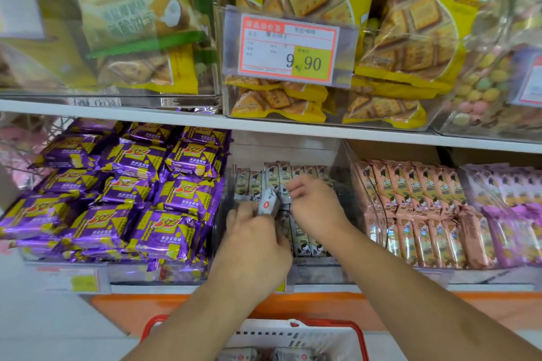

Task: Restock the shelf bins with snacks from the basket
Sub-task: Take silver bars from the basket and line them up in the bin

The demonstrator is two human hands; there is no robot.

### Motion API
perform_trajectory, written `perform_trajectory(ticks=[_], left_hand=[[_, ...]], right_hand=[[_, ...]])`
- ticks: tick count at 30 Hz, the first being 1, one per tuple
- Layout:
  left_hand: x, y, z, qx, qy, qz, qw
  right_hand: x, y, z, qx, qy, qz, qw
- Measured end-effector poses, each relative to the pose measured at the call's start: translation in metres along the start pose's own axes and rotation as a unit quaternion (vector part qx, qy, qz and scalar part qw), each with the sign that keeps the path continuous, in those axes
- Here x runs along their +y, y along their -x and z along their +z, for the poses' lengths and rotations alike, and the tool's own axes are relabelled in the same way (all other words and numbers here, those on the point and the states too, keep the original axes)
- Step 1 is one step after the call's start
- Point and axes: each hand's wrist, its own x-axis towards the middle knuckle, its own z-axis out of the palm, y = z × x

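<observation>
Both my hands reach into the clear middle bin (346,173) on the lower shelf, which holds rows of slim pale snack packets (302,239). My left hand (252,237) grips a grey-and-white snack packet (268,202) with a red logo, held just above the rows. My right hand (313,205) is beside it, fingers curled down among the upright packets at the back; what it holds, if anything, is hidden. The red-rimmed white basket (359,337) sits below at the bottom edge with more packets (293,356) inside.
Purple-and-yellow biscuit packs (123,190) fill the bin to the left. Pink packets (422,214) and lilac packets (510,214) fill bins to the right. The upper shelf carries clear bins of yellow cracker bags (410,47) with a price tag (287,50). An orange ledge (440,308) runs below.
</observation>
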Motion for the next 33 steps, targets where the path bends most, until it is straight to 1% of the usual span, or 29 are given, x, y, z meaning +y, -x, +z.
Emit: perform_trajectory(ticks=[2,4,5,6,7,8,10,12,13,16,19,20,21,24,25,27,28,29,31,33], left_hand=[[0.002,-0.002,-0.002,0.024,0.086,-0.004,0.996],[0.007,-0.002,-0.006,0.033,0.208,-0.033,0.977],[0.011,-0.002,-0.01,0.031,0.286,-0.061,0.956],[0.014,-0.002,-0.013,0.026,0.362,-0.094,0.927],[0.015,-0.003,-0.015,0.022,0.415,-0.124,0.901],[0.015,-0.004,-0.016,0.024,0.445,-0.144,0.884],[0.014,-0.008,-0.015,0.023,0.464,-0.16,0.871],[0.014,-0.009,-0.014,0.014,0.471,-0.16,0.867],[0.014,-0.009,-0.014,0.007,0.469,-0.158,0.869],[0.014,-0.006,-0.013,-0.005,0.455,-0.146,0.878],[0.009,-0.007,-0.008,-0.001,0.454,-0.14,0.88],[0.007,-0.009,-0.007,0.002,0.472,-0.145,0.869],[0.007,-0.009,-0.008,0.004,0.497,-0.15,0.855],[0.007,-0.012,-0.01,0.02,0.565,-0.16,0.809],[0.008,-0.013,-0.011,0.024,0.582,-0.162,0.797],[0.009,-0.014,-0.013,0.028,0.609,-0.173,0.774],[0.009,-0.014,-0.013,0.027,0.616,-0.178,0.766],[0.008,-0.014,-0.013,0.025,0.616,-0.18,0.766],[0.006,-0.013,-0.014,0.022,0.593,-0.179,0.784],[0.007,-0.012,-0.015,0.025,0.572,-0.175,0.801]], right_hand=[[-0.001,0.012,-0.006,-0.045,-0.059,0.0,0.997],[-0.003,0.027,-0.012,-0.125,-0.098,0.009,0.987],[-0.003,0.032,-0.014,-0.162,-0.123,0.016,0.979],[-0.002,0.036,-0.015,-0.185,-0.153,0.025,0.97],[-0.001,0.039,-0.018,-0.19,-0.177,0.029,0.965],[-0.002,0.043,-0.02,-0.174,-0.192,0.029,0.965],[-0.008,0.052,-0.028,-0.111,-0.17,0.013,0.979],[-0.007,0.055,-0.03,-0.051,-0.116,-0.04,0.991],[-0.006,0.055,-0.03,-0.038,-0.092,-0.072,0.992],[-0.01,0.061,-0.03,-0.058,-0.034,-0.152,0.986],[-0.016,0.067,-0.032,-0.102,-0.043,-0.177,0.978],[-0.016,0.067,-0.032,-0.102,-0.06,-0.179,0.977],[-0.017,0.066,-0.031,-0.083,-0.08,-0.174,0.978],[-0.018,0.058,-0.032,0.033,-0.104,-0.105,0.988],[-0.017,0.055,-0.032,0.048,-0.099,-0.095,0.989],[-0.015,0.053,-0.03,0.027,-0.091,-0.103,0.99],[-0.015,0.053,-0.029,0.006,-0.087,-0.112,0.99],[-0.014,0.054,-0.026,-0.015,-0.081,-0.12,0.989],[-0.014,0.056,-0.023,-0.038,-0.067,-0.13,0.989],[-0.015,0.058,-0.023,-0.037,-0.047,-0.151,0.987]])
